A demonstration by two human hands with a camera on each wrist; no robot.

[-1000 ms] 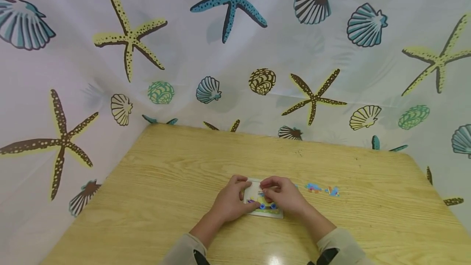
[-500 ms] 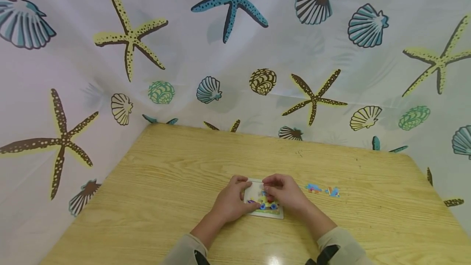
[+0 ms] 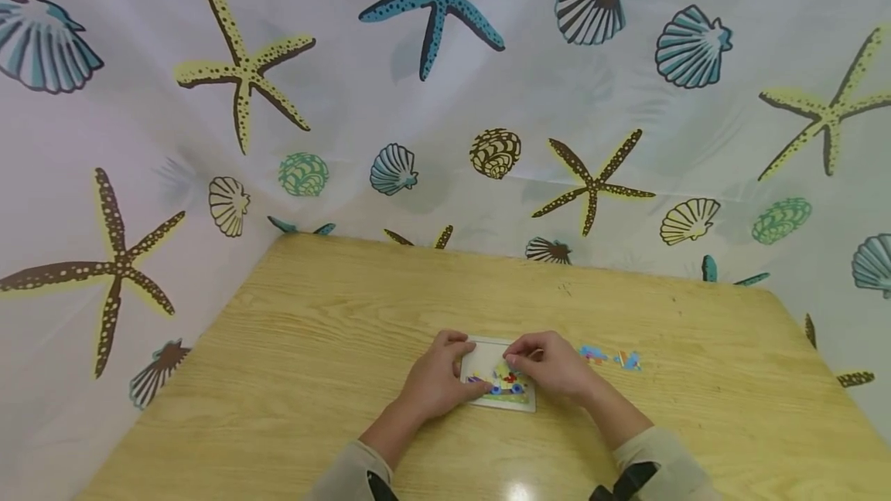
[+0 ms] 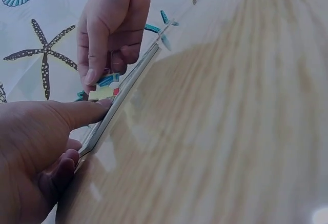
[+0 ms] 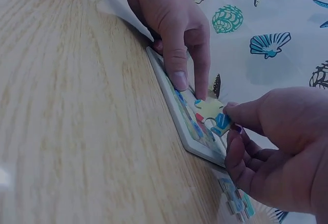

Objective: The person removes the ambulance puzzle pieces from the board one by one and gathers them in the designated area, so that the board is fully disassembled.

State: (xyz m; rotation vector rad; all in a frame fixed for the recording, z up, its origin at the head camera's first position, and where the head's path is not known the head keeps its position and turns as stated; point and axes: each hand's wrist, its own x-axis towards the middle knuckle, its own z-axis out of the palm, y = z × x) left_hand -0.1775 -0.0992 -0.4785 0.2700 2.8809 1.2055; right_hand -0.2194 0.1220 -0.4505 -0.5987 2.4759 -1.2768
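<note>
A small white-framed jigsaw puzzle tray (image 3: pixel 480 349) lies on the table, with a picture of blue wheels and green ground along its near part. My left hand (image 3: pixel 437 379) holds the tray at its left side, the thumb lying over the near part of the picture. Between thumb and fingertips, my right hand (image 3: pixel 557 368) pinches a yellow puzzle piece (image 5: pixel 209 108) with blue and red patches. In the right wrist view that piece is tilted just above the tray. The right fingers cover part of the tray in the head view.
Right of the tray lie loose blue puzzle pieces, one with pink (image 3: pixel 592 354) and one with orange (image 3: pixel 629 361). The wood-grain table (image 3: pixel 348 308) meets a hanging sheet (image 3: pixel 445 99) printed with starfish and shells at its back and sides.
My right hand has shifted slightly right over the tray, uncovering more of its pale upper area and the yellow piece. My left hand stays in place on the tray.
</note>
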